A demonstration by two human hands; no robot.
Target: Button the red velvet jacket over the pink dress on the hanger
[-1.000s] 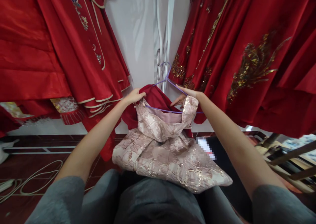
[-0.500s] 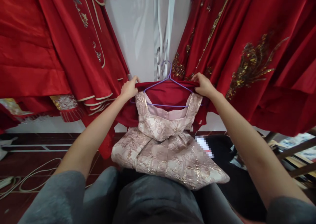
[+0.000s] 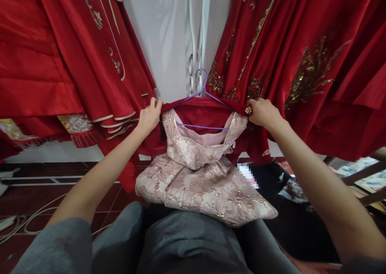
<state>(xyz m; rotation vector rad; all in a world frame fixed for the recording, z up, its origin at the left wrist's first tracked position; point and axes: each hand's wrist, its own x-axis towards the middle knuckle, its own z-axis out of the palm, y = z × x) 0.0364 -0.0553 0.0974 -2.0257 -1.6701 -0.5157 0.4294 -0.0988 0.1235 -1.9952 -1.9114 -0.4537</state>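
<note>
Your left hand [image 3: 150, 115] and right hand [image 3: 265, 113] each have their fingers closed on the red top [image 3: 197, 111], whose edge is drawn out between them, behind the hanger [image 3: 202, 126]. The dress [image 3: 205, 185] sits in front, its straps at the hanger's shoulders and its skirt bunched by your lap. Pull unevenly and the hanger could tip, letting a strap slide off its sloping arm. The beaded button [image 3: 248, 110] beside your right fingers could snag the brocade or come loose under strain. The cloth looks smooth, so a slack pinch might lose an edge. The red gown [image 3: 313, 73] on your right hangs close; its sequins could catch your wrist. I cannot tell whether the hook bears any weight; if not, the hanger could drop.
</note>
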